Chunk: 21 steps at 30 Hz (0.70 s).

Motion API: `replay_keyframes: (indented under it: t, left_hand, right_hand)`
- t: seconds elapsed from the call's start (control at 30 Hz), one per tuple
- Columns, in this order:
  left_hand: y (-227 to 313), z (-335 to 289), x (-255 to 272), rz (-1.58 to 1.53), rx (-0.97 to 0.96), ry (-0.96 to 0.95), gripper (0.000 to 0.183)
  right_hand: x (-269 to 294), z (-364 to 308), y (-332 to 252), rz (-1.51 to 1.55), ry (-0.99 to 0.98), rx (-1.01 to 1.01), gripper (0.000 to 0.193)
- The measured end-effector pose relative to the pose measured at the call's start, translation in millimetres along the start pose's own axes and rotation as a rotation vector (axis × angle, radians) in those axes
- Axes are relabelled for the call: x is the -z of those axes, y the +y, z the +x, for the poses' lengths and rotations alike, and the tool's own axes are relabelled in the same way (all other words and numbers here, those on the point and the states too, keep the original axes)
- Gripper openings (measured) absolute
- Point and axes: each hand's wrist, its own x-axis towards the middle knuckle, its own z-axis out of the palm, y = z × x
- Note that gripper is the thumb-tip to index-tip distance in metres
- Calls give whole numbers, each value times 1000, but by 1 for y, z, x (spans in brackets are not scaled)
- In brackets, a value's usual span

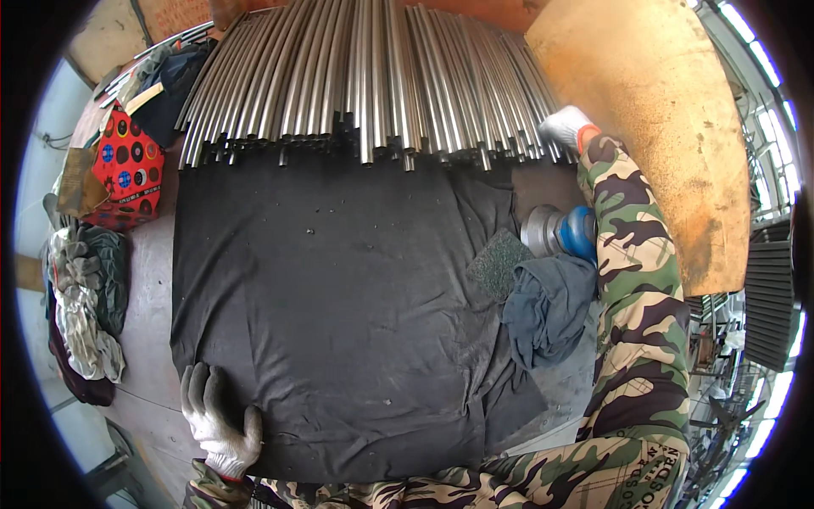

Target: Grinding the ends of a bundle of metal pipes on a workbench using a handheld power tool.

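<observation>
A wide pile of shiny metal tubes (366,85) lies at the far side, their near ends toward me. My right hand (566,127), in a white glove, is at the right end of this pile, touching or very near the outermost tubes; its fingers are too unclear to read. My left hand (219,420), gloved in white and grey, rests at the near left on the edge of a black cloth (339,297). Its fingers are stretched out, holding nothing. The cloth, wrinkled with small specks on it, covers the table between the hands and the pile.
Beside my right forearm lie a dark green scouring pad (498,265), a blue-grey rag (549,310) and a blue-and-silver round object (560,231), partly hidden by the sleeve. A tan board (661,144) stands at right. A red patterned box (136,165) and bundled cloths (85,288) are left.
</observation>
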Motion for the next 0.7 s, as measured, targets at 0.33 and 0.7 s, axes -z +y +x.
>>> replay_keyframes:
  t: [0.33,0.7]
  left_hand:
    - [0,8,-5,-38,27,27,81]
    - [5,9,-8,-40,23,70,74]
  right_hand:
    - [-21,10,39,92,103,91,24]
    - [-4,-63,30,1157,-44,117,20]
